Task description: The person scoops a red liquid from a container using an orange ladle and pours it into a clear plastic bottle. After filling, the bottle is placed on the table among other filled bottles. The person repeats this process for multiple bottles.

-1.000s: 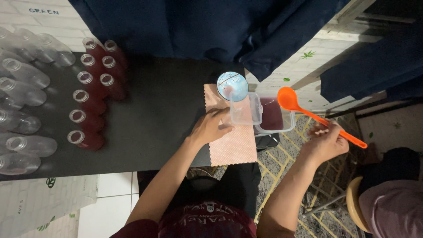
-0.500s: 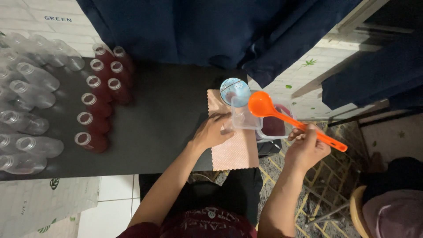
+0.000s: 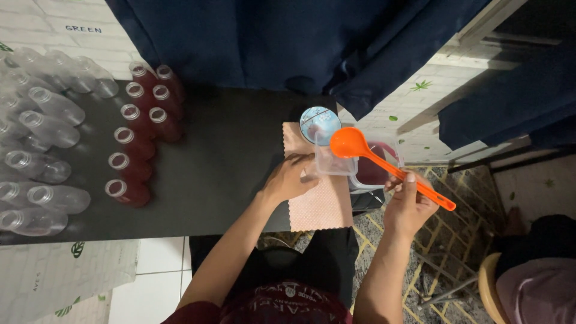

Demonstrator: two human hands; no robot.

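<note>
Where the picture's left edge cuts them off, clear empty plastic bottles (image 3: 42, 129) lie and stand in a loose crowd, well to the left of both hands, and their overlapping outlines are hard to separate. Beside them, two rows of small bottles filled with dark red liquid (image 3: 141, 141) stand open-mouthed, still well left of the left hand (image 3: 289, 179). That hand rests palm down with fingers spread on a pink scalloped cloth (image 3: 318, 204), its fingertips against the side of a clear plastic measuring jug (image 3: 334, 162); whether it actually grips the jug cannot be told. Just beyond the jug stands a round blue-rimmed lid or cap (image 3: 320, 124), its nature unclear. Over the jug's mouth hovers the bowl of an orange plastic ladle (image 3: 384, 165), whose long handle runs down to the right into the right hand (image 3: 409, 204), which is closed around it with the thumb on top. Behind the ladle, partly hidden by it, a clear tub holding dark red liquid (image 3: 373, 171) sits just left of that hand.

All of it rests on a matte black tabletop (image 3: 228, 156). Dark blue fabric (image 3: 288, 42) hangs beyond, before a white brick-patterned wall (image 3: 36, 24). A patterned floor (image 3: 456, 252) shows under the right hand, and a seated person's pink-clad lap (image 3: 537, 294) is cut off at the lower right corner.
</note>
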